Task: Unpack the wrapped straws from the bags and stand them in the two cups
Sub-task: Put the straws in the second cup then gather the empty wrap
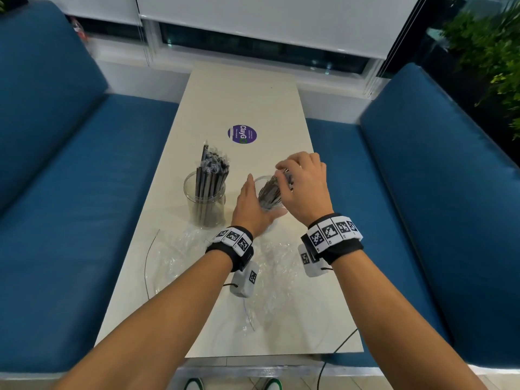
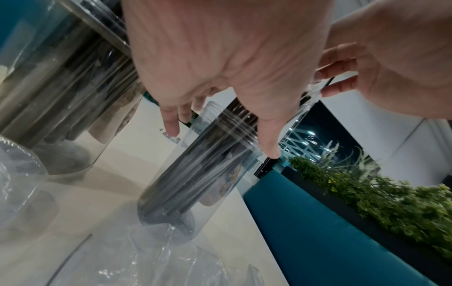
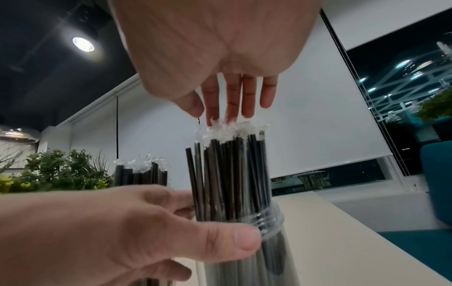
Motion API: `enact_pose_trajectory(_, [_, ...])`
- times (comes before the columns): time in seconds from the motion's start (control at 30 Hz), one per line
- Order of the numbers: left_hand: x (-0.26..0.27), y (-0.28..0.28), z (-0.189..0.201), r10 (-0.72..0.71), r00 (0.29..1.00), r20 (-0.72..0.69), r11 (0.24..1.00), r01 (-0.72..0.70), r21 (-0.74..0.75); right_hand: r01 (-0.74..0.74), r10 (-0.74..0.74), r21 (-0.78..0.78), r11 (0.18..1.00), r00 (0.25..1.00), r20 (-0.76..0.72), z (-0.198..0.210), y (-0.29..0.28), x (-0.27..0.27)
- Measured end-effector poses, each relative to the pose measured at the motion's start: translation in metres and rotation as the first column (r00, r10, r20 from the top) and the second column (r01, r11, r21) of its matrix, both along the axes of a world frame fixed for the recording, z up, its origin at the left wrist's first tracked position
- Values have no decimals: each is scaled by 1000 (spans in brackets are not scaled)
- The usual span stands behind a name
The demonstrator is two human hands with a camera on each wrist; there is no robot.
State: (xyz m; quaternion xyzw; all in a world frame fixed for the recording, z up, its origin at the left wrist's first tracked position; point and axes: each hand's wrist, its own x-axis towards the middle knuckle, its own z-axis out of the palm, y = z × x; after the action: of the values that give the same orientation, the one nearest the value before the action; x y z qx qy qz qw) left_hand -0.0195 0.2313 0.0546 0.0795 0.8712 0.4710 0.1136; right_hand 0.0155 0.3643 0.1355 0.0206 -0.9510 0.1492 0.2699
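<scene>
The left hand (image 1: 253,209) is gripping the right cup (image 1: 270,205) beside the left cup (image 1: 204,204), while the right hand (image 1: 305,184) is touching the straws (image 1: 271,190) standing inside it.

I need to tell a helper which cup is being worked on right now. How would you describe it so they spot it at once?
On the long cream table between the blue benches stand two clear cups of black wrapped straws. Take the cup on the right. Unlike the untouched cup to its left, the left hand holds its side, while the right hand touches its straw tops.
</scene>
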Motion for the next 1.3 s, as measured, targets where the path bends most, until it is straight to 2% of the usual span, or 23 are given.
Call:
enact_pose_trajectory(0.1, [14, -7, 8, -15, 999, -39, 1000, 13, -28, 58, -59, -25, 998, 996, -68, -2, -8, 7])
enact_pose_trajectory(0.2, [34, -25, 21, 50, 975, -214, 998, -40, 52, 101, -111, -91, 991, 987, -117, -3, -15, 11])
enact_pose_trajectory(0.33, [43, -68, 46, 228, 862, -452, 963, -134, 232, 259, -253, -77, 963, 964, 87, 6, -33, 9])
enact_pose_trajectory(0.37, [39, -80, 52, 292, 826, -482, 947, -181, 264, 305, -299, -71, 950, 950, 84, 13, -39, 8])
enact_pose_trajectory(0.43, [23, -106, 60, 429, 767, -477, 900, -322, 293, 320, -326, -103, 942, 944, -51, 32, -53, 4])
enact_pose_trajectory(0.47, [12, -117, 62, 467, 758, -455, 884, -382, 270, 261, -277, -133, 956, 953, -119, 43, -63, -2])
enact_pose_trajectory(0.5, [-2, -128, 61, 465, 775, -427, 885, -415, 210, 157, -182, -171, 973, 973, -143, 51, -74, -10])
enact_pose_trajectory(0.53, [-15, -137, 57, 419, 826, -376, 906, -406, 118, 31, -57, -212, 977, 991, -118, 55, -85, -24])
enact_pose_trajectory(0.6, [-38, -147, 47, 241, 955, -174, 965, -255, -61, -138, 153, -278, 951, 988, 33, 54, -108, -58])
enact_pose_trajectory(0.63, [-46, -149, 41, 145, 986, -85, 979, -156, -133, -159, 207, -293, 943, 968, 140, 47, -119, -76])
enact_pose_trajectory(0.7, [-53, -146, 31, 12, 1000, -10, 976, -14, -219, -118, 220, -272, 955, 897, 383, 31, -136, -107])
enact_pose_trajectory(0.77, [-55, -141, 19, -4, 1000, -13, 977, 1, -215, -100, 223, -249, 963, 815, 535, 14, -141, -126])
enact_pose_trajectory(0.8, [-54, -140, 14, 5, 1000, -31, 982, -11, -191, -100, 237, -263, 960, 793, 561, 9, -142, -130])
enact_pose_trajectory(0.83, [-55, -140, 10, 18, 999, -45, 986, -26, -167, -89, 244, -292, 952, 797, 552, 5, -140, -134])
enact_pose_trajectory(0.93, [-54, -140, 5, 28, 997, -70, 992, -37, -118, -39, 198, -341, 939, 874, 445, 1, -136, -131])
enact_pose_trajectory(1.03, [-53, -139, 2, 28, 996, -88, 995, -37, -97, 10, 74, -283, 959, 956, 284, 2, -134, -116])
enact_pose_trajectory(1.13, [-54, -140, -2, 52, 995, -81, 996, -58, -69, 13, 25, -259, 966, 990, 142, 1, -142, -87])
enact_pose_trajectory(1.17, [-55, -140, -4, 62, 996, -69, 996, -66, -60, 10, 26, -215, 977, 985, 168, -1, -145, -79])
enact_pose_trajectory(1.23, [-56, -141, -5, 74, 996, -47, 996, -76, -38, 13, 25, -113, 994, 945, 325, -3, -148, -68])
enact_pose_trajectory(1.27, [-57, -142, -5, 78, 996, -48, 996, -80, -28, 30, 34, -153, 988, 917, 398, 2, -147, -67])
enact_pose_trajectory(1.3, [-56, -141, -7, 75, 996, -56, 997, -77, -27, 60, 62, -263, 963, 900, 432, 5, -144, -66])
